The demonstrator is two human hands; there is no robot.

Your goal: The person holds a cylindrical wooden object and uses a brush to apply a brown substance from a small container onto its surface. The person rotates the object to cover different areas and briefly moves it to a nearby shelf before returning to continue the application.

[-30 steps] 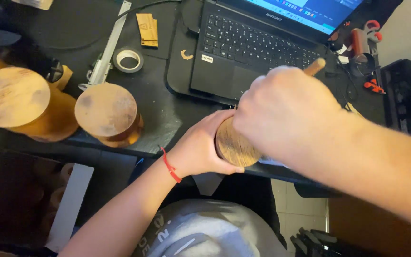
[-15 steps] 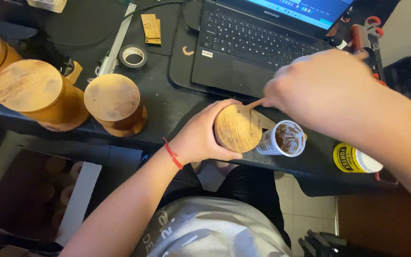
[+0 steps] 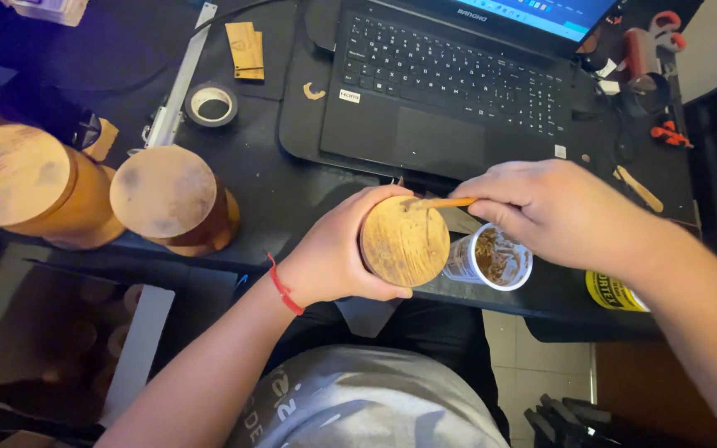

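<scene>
Moved: right hand (image 3: 558,211) down, stick (image 3: 441,202) pinched, tip on wooden cylinder (image 3: 405,241) | cylinder gripped in left hand (image 3: 338,253) off desk's front edge | risk: open cup (image 3: 491,257) at edge, elbowed off.

My right hand (image 3: 558,211) has come down from above the laptop (image 3: 450,83) and now lays the thin wooden stick (image 3: 441,202) on the top edge of the round wooden piece (image 3: 405,241); the open cup of brown paste (image 3: 499,255) is uncovered
</scene>
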